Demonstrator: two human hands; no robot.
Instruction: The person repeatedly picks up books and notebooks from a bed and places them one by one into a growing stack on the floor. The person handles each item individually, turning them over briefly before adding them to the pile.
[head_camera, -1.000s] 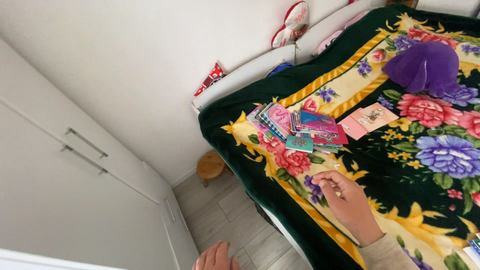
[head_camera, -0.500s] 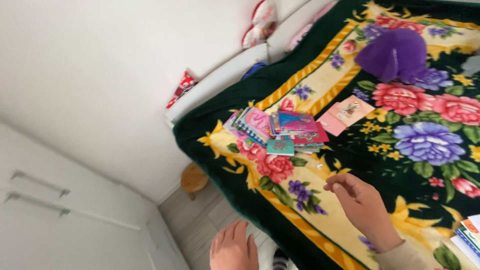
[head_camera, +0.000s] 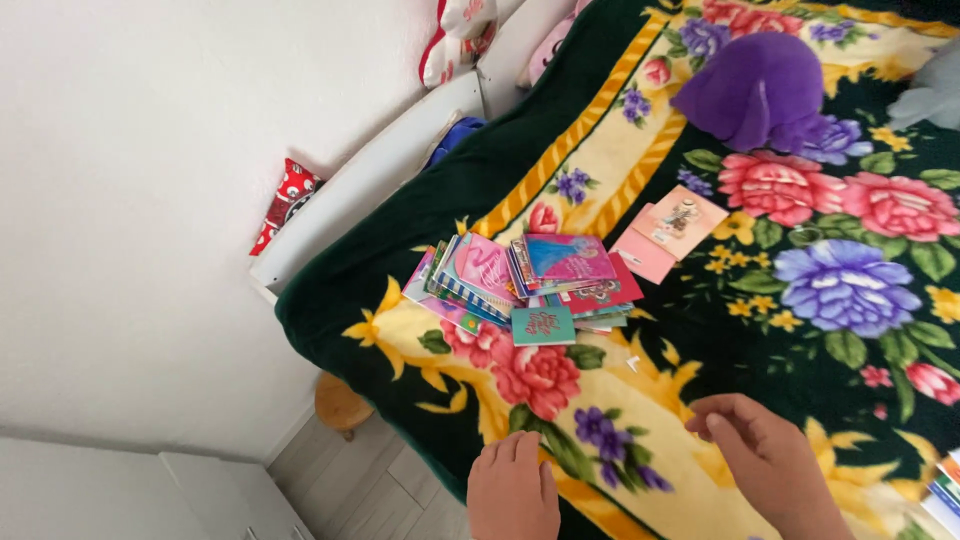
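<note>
Left hand (head_camera: 513, 487): bottom centre of the frame, back of the hand toward the camera, fingers together and lying flat on the near edge of the blanket; loosely open, holding nothing.
Right hand (head_camera: 768, 458): lower right of the frame, fingers curled inward with thumb and fingertips nearly meeting; whether anything small is pinched between them cannot be told.
Floral blanket (head_camera: 800, 330): dark green with yellow border and large pink, purple and red flowers; covers the bed across the centre and right of the frame.
Pile of booklets (head_camera: 530, 280): centre of the frame, a loose fan of small colourful books and cards, well apart from both hands; a teal card (head_camera: 542, 325) lies at its near edge.
Pink cards (head_camera: 665, 228): just right of the pile, overlapping each other.
White scrap (head_camera: 631, 363): a small piece lying between the pile and the right hand.
Purple plush toy (head_camera: 755, 95): upper right, resting on the blanket.
Wooden stool (head_camera: 340, 403): lower left, on the floor beside the bed.
Risk, pile: the fan sits unsquared on soft fabric near the bed edge; a tug on the blanket from either hand likely tips booklets toward the floor.
Risk, scrap: small and pale against the busy pattern, it is easily lost or brushed off.
</note>
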